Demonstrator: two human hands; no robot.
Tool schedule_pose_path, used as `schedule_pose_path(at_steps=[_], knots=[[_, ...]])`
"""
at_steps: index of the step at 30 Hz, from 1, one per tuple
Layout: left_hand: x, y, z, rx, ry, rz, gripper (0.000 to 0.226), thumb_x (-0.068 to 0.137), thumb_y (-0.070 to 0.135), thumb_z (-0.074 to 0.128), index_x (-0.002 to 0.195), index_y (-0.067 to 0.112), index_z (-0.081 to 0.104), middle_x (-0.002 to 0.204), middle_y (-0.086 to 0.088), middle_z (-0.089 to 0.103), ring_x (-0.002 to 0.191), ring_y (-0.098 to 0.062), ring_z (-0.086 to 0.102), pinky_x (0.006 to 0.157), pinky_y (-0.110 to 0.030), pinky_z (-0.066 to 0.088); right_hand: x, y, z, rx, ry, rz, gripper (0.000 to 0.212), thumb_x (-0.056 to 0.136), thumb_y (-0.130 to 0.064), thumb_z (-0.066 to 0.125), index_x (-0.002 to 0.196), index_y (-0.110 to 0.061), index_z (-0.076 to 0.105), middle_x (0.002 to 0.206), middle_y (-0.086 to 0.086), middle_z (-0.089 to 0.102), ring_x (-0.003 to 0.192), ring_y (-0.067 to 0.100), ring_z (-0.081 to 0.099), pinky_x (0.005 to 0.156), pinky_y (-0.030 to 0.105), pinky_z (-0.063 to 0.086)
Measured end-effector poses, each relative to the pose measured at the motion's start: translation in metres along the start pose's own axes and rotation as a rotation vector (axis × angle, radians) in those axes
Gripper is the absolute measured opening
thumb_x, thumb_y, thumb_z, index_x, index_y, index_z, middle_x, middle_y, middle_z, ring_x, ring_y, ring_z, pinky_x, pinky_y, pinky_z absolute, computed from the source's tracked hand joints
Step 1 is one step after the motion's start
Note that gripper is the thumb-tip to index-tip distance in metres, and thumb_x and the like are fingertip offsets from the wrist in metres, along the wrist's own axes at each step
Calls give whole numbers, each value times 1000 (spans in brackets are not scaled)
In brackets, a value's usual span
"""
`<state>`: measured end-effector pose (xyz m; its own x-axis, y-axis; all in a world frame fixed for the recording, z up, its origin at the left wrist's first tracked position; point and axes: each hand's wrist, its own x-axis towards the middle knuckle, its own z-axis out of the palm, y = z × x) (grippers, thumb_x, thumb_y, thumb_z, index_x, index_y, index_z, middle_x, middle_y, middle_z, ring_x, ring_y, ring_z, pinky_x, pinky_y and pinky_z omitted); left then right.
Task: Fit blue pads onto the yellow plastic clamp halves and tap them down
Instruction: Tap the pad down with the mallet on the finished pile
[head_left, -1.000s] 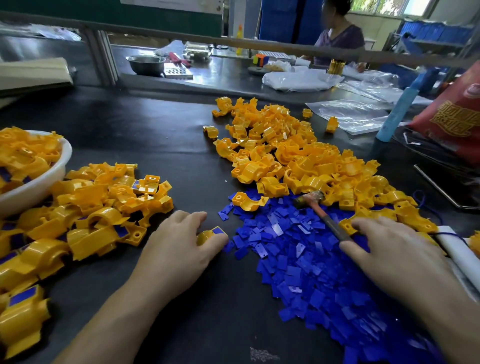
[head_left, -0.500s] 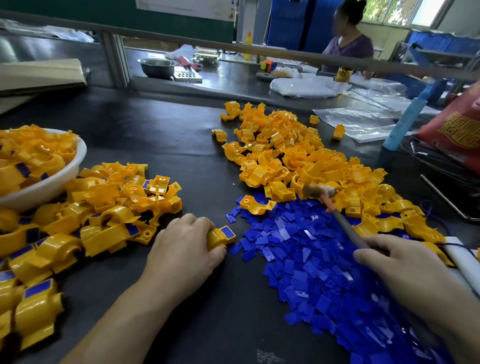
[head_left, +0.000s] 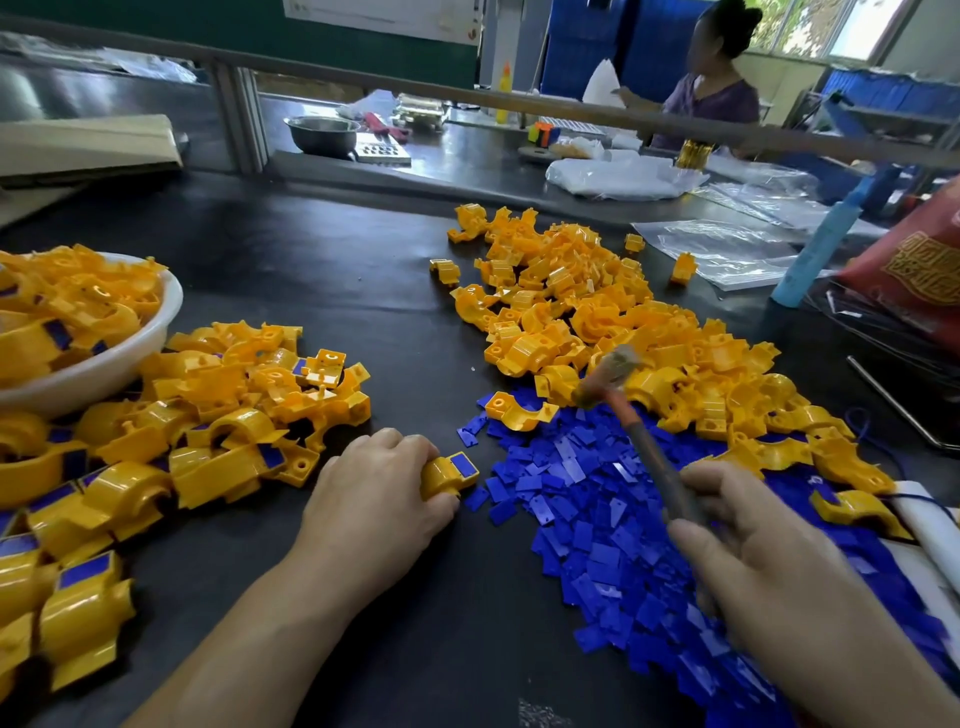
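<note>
The left hand (head_left: 374, 499) grips one yellow clamp half (head_left: 441, 475) against the desk (head_left: 337, 291), fingers curled over it. A blue pad (head_left: 464, 464) sits on its exposed right end. The right hand (head_left: 753, 561) is closed round the handle of the hammer (head_left: 644, 447). The hammer head is blurred, above the far edge of the loose blue pads (head_left: 597, 519).

The held part lies just beside the left edge of that pile. Unfitted clamp halves (head_left: 597, 322) border it on the far side. Fitted clamp halves (head_left: 234, 415) and a white bowl (head_left: 156, 332) occupy the left. A bare strip of desk runs near to far between the two groups.
</note>
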<state>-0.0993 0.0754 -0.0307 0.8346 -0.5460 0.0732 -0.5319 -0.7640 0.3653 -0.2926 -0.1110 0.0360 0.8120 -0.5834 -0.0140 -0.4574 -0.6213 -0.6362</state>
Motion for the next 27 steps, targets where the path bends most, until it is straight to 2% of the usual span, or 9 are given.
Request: schedule_pose_path(at_steps=[5,9,14,18,20,22,23,24,27], knots=[[-1,-1,0,-6,-2,1,52,84,61,61,129,38,53,118,14,56,109,-9,50,89,-32,49,-10,-10,19,-204,-55,-198,45,92,-40,52,130,-52,30,89,-28,51,88,-21,44,68,8,43],[0,0,0,11,11,6,51,83,61,62,128,37,54,119,13,57,110,-11,52,90,-34,50,-16,-13,32,-175,-14,-314,49,89,-37,57,130,-53,37,85,-29,54,94,-11,50,75,9,43],[-1,1,0,13,23,0,47,83,60,62,124,38,55,114,14,56,107,-10,51,88,-33,48,-12,-18,37,-232,-131,-310,44,96,-42,45,136,-47,27,116,-16,58,104,6,56,87,20,45],[-1,1,0,9,18,-1,47,84,61,62,124,38,55,115,13,56,107,-11,51,89,-34,48,-7,-19,24,-225,-197,-294,32,94,-42,47,119,-50,29,101,-13,61,89,2,56,77,23,48],[-1,1,-1,5,18,4,48,84,61,61,125,37,56,116,13,57,108,-11,52,90,-35,49,-7,-22,23,-181,-168,-300,29,92,-42,50,115,-55,37,94,-23,58,86,-5,54,73,19,46],[-1,1,-1,10,20,11,49,84,61,61,126,36,56,117,12,57,110,-11,52,91,-35,49,-8,-23,30,-148,-89,-349,43,91,-38,53,127,-56,38,90,-35,53,86,-13,51,72,7,40],[-2,1,-1,11,21,12,49,84,61,61,126,36,56,117,12,58,110,-11,52,91,-35,49,-8,-24,34,-155,-65,-367,47,92,-37,53,133,-52,37,86,-30,56,86,-11,52,70,7,40],[-2,1,-2,9,19,9,49,84,61,61,126,36,56,117,12,57,109,-11,52,91,-35,49,-8,-25,39,-177,-66,-372,47,93,-37,51,135,-50,34,85,-24,57,85,-6,54,70,10,42],[-2,3,-3,13,12,-6,47,84,61,61,124,36,56,115,12,57,109,-11,52,91,-35,49,-5,-30,43,-229,-156,-315,45,97,-41,43,138,-46,24,103,-18,56,91,2,54,78,18,46]])
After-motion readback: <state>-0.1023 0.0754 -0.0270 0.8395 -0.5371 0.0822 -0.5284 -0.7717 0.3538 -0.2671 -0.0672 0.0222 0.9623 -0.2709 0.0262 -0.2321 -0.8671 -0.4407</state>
